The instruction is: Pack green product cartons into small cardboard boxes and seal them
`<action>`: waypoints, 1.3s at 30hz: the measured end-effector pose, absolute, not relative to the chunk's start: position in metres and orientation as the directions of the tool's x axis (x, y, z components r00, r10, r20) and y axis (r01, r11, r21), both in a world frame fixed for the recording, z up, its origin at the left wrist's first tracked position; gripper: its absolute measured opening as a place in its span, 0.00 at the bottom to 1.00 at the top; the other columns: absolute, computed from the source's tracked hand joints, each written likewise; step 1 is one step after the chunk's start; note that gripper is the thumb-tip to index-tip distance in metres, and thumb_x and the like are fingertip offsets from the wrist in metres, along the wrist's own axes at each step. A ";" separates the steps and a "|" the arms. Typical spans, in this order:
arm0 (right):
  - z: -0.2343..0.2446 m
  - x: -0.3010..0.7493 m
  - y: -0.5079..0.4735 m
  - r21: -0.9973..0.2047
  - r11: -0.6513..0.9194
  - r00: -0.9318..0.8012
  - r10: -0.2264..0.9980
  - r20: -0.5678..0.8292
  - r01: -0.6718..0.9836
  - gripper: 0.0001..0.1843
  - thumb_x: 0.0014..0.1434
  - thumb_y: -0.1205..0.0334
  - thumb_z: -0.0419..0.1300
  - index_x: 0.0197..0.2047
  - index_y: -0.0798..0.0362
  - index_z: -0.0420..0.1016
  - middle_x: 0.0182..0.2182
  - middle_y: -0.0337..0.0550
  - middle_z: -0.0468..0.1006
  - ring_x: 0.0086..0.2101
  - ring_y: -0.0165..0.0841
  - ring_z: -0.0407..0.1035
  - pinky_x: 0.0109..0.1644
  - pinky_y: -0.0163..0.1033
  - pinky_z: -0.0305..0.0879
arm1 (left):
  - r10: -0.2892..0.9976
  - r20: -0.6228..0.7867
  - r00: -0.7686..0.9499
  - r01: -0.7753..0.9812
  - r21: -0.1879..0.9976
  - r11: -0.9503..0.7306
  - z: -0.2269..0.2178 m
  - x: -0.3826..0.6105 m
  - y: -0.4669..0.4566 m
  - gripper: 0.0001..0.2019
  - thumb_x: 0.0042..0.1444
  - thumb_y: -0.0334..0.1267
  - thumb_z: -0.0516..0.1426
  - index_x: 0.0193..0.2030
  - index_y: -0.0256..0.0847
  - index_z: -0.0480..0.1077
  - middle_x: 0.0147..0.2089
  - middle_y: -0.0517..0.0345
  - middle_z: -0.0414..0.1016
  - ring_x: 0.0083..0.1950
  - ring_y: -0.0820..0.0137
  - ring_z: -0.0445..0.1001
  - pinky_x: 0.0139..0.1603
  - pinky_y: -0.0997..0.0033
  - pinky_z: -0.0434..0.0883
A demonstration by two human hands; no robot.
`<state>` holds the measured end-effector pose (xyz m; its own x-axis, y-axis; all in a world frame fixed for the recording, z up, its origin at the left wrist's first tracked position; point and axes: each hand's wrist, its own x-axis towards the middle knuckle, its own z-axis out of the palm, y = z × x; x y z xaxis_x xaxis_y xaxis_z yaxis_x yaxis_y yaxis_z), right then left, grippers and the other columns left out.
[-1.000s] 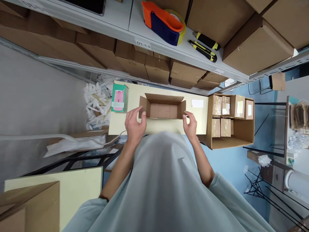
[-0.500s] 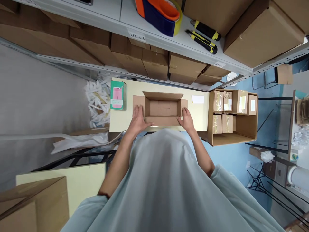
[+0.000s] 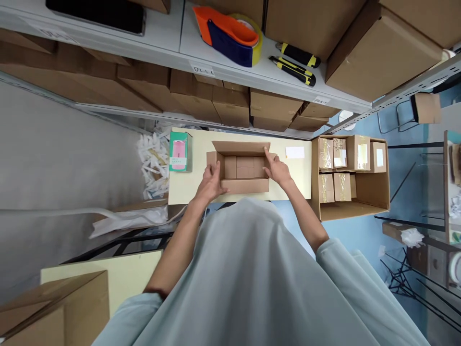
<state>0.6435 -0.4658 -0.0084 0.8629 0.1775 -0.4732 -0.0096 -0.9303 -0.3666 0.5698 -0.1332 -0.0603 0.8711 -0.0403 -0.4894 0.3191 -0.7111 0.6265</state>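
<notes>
An open cardboard box [image 3: 245,185] stands on the pale table in front of me, its inside bare and its flaps folded outward. My left hand [image 3: 209,185] grips the box's left end, fingers behind the raised end flap and thumb along the near flap. At the right end, my right hand [image 3: 278,171] holds the box between thumb and fingers, the index finger stretched to the corner of the far flap. A green box with a pink picture [image 3: 180,152] stands to the left of the cardboard box. A white paper slip [image 3: 294,152] lies to the right.
A large carton [image 3: 355,211] of small taped boxes adjoins the table's right end. Above the back edge, a shelf [image 3: 223,72] bears a tape dispenser [image 3: 230,38], utility knives [image 3: 293,69] and a black flat device [image 3: 99,15]. White scraps [image 3: 154,161] lie left of the table [image 3: 194,192].
The left end flap has been raised from flat by my left hand. My right hand has shifted farther back, its index finger now at the far flap's corner. The view has tilted slightly.
</notes>
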 end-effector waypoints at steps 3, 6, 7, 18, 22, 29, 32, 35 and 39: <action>-0.021 0.668 -0.462 -0.329 -0.944 0.864 0.173 -0.473 0.009 0.51 0.79 0.51 0.68 0.94 0.44 0.47 0.66 0.66 0.81 0.57 0.61 0.83 0.68 0.64 0.76 | -0.030 -0.496 0.868 0.319 0.601 -0.733 -0.060 0.571 -0.137 0.81 0.39 0.54 0.86 0.93 0.42 0.45 0.92 0.20 0.40 0.93 0.28 0.47 0.89 0.35 0.61; -0.034 0.685 -0.461 -0.370 -0.929 0.869 0.189 -0.457 0.007 0.51 0.78 0.52 0.68 0.93 0.46 0.48 0.59 0.61 0.86 0.58 0.58 0.82 0.69 0.61 0.75 | -0.016 -0.477 0.879 0.307 0.590 -0.746 -0.060 0.572 -0.142 0.81 0.39 0.56 0.86 0.92 0.40 0.46 0.91 0.18 0.43 0.91 0.26 0.51 0.88 0.34 0.63; -0.037 0.689 -0.461 -0.381 -0.925 0.867 0.188 -0.461 -0.002 0.49 0.80 0.52 0.67 0.93 0.47 0.49 0.58 0.61 0.87 0.59 0.57 0.82 0.70 0.61 0.74 | -0.011 -0.466 0.885 0.302 0.592 -0.748 -0.060 0.573 -0.144 0.80 0.39 0.56 0.86 0.92 0.40 0.48 0.90 0.18 0.45 0.91 0.25 0.52 0.87 0.33 0.63; -0.021 0.687 -0.466 -0.304 -0.953 0.846 0.164 -0.508 0.002 0.41 0.84 0.52 0.55 0.93 0.42 0.50 0.62 0.62 0.84 0.57 0.57 0.82 0.70 0.62 0.74 | -0.003 -0.403 0.915 0.272 0.622 -0.734 -0.063 0.574 -0.147 0.78 0.39 0.55 0.86 0.91 0.42 0.50 0.88 0.21 0.52 0.88 0.26 0.58 0.85 0.35 0.66; -0.014 0.683 -0.465 -0.268 -0.963 0.862 0.148 -0.485 0.014 0.40 0.83 0.56 0.53 0.93 0.44 0.50 0.62 0.62 0.82 0.55 0.54 0.83 0.68 0.60 0.77 | -0.015 -0.407 0.913 0.274 0.640 -0.718 -0.061 0.575 -0.146 0.78 0.40 0.50 0.86 0.92 0.40 0.49 0.89 0.19 0.50 0.89 0.26 0.56 0.85 0.36 0.66; 0.003 0.623 -0.485 -0.502 -0.865 0.982 0.071 -0.175 -0.027 0.37 0.81 0.44 0.53 0.84 0.53 0.67 0.60 0.62 0.83 0.54 0.51 0.82 0.63 0.58 0.82 | 0.146 -0.212 0.966 0.255 0.872 -0.418 -0.045 0.570 -0.126 0.28 0.64 0.45 0.69 0.70 0.44 0.79 0.76 0.40 0.77 0.80 0.43 0.75 0.85 0.44 0.69; 0.000 0.595 -0.489 -0.500 -0.860 0.995 -0.095 -0.039 -0.102 0.38 0.78 0.38 0.53 0.76 0.57 0.75 0.68 0.70 0.77 0.64 0.55 0.79 0.69 0.61 0.79 | 0.275 -0.134 0.952 0.222 0.920 -0.322 -0.038 0.565 -0.119 0.11 0.66 0.40 0.65 0.53 0.47 0.85 0.69 0.45 0.82 0.75 0.47 0.79 0.85 0.43 0.70; -0.008 0.584 -0.486 -0.492 -0.826 0.958 -0.277 -0.070 -0.274 0.42 0.72 0.35 0.58 0.72 0.61 0.76 0.60 0.70 0.81 0.62 0.56 0.80 0.69 0.61 0.78 | 0.310 -0.159 0.937 0.251 0.926 -0.283 -0.037 0.564 -0.115 0.05 0.65 0.41 0.67 0.45 0.47 0.84 0.67 0.45 0.82 0.74 0.46 0.78 0.85 0.40 0.69; -0.012 0.584 -0.479 -0.564 -0.682 0.883 -0.396 -0.251 -0.466 0.42 0.66 0.34 0.62 0.67 0.62 0.76 0.40 0.50 0.86 0.45 0.47 0.82 0.55 0.51 0.81 | 0.314 -0.234 0.920 0.310 0.926 -0.216 -0.045 0.566 -0.111 0.04 0.63 0.39 0.67 0.43 0.46 0.85 0.68 0.43 0.81 0.77 0.44 0.76 0.85 0.39 0.71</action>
<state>0.5841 -0.4786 -0.0123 0.8834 -0.3960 -0.2507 -0.4658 -0.6820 -0.5638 0.5661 -0.1112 -0.0447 0.9201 0.3140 -0.2344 0.3095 -0.2157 0.9261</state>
